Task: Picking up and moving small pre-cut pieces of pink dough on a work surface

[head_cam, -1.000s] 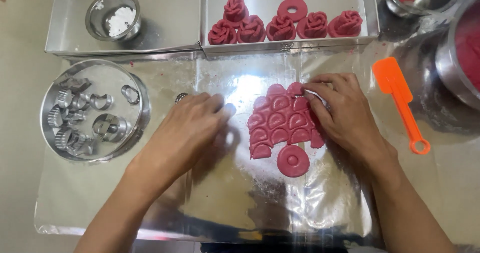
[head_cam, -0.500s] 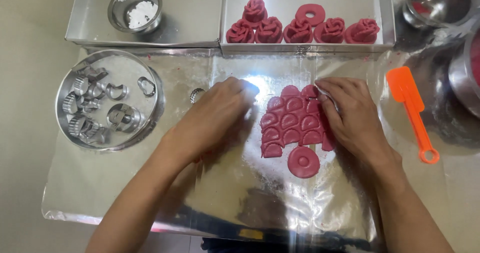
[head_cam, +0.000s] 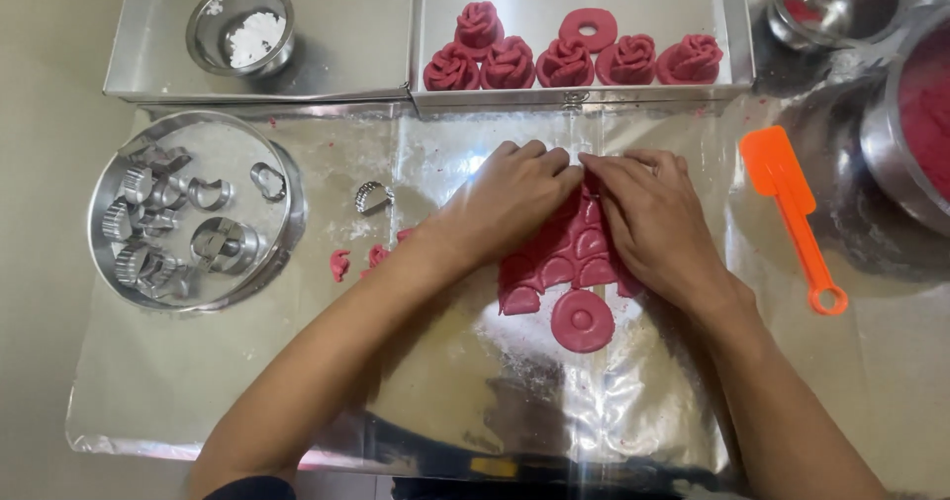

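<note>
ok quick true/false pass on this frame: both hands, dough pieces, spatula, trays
1. Both hands, left hand and right hand, rest on the overlapping dough pieces. True.
2. The orange spatula is in the right hand. False: it lies on the foil, apart from that hand.
3. The right tray holds rose-shaped dough pieces. True.
4. The round tin of cutters is empty. False: it holds several metal cutters.
</note>
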